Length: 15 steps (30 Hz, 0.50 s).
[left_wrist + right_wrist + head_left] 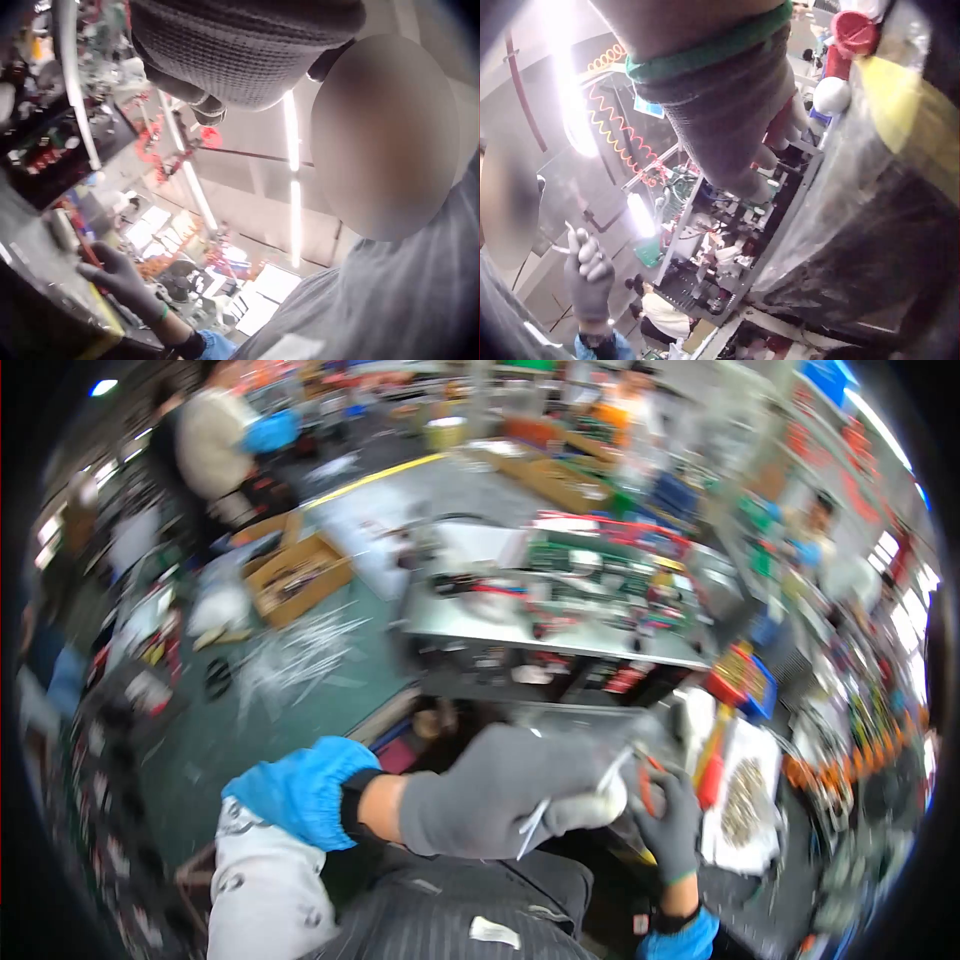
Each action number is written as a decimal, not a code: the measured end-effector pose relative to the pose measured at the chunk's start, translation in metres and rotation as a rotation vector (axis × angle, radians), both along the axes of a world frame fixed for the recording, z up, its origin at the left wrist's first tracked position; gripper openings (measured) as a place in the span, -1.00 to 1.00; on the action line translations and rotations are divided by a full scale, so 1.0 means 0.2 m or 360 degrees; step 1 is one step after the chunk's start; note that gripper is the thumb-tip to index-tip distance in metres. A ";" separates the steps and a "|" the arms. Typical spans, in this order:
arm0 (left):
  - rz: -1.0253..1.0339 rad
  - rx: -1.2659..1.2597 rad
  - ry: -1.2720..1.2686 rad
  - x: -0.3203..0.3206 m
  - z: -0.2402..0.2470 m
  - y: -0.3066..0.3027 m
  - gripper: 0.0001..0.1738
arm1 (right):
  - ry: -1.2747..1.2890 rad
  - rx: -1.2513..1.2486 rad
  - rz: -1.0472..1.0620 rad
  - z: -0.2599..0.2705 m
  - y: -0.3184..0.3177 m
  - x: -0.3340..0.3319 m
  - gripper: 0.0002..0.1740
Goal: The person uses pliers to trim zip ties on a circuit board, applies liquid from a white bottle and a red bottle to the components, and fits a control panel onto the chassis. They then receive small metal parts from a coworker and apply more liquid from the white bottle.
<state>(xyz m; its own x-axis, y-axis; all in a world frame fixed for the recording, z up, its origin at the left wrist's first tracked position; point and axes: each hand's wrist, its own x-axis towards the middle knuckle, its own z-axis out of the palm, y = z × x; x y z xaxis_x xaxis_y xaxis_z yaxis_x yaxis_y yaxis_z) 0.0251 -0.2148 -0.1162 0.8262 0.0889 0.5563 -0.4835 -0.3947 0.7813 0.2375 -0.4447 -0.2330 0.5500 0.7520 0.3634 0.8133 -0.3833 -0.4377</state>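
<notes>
My gloved left hand (510,790) is raised in front of my lap, its curled fingers pinching a thin white cable tie (533,827). Close on its right in the head view, my gloved right hand (675,825) grips red-handled pliers (651,785); their jaws are hidden. The right wrist view shows the left hand (591,281) with the cable tie (557,248) sticking out past its fingertips. Red handle (778,124) shows between the right hand's fingers there. Ahead stands an open metal chassis (600,648) carrying green circuit boards (570,560).
White strips (300,660) lie scattered over the green table (190,780) at left, near a cardboard box (310,597). At right are a blue bin (768,695) and a white cloth (735,850) bearing small metal parts (743,800). Other people (215,445) work farther back.
</notes>
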 end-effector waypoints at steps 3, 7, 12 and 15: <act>0.0527 0.0084 -0.0015 -0.25 -0.28 0.06 -0.88 | -0.0055 0.0121 -0.0085 -0.20 -0.03 0.04 -0.61; 0.1347 0.0363 0.0417 -0.61 -0.49 0.40 -0.74 | 0.0008 0.0102 -0.0042 -0.35 -0.05 0.05 -0.65; 0.2190 0.0672 0.0854 -1.03 -0.76 1.03 -0.69 | 0.0241 0.0088 -0.0100 -0.34 -0.06 0.04 -0.61; 0.2078 0.0650 0.0839 -1.05 -0.71 1.18 -0.65 | 0.0146 0.0024 -0.0104 -0.29 -0.05 0.04 -0.58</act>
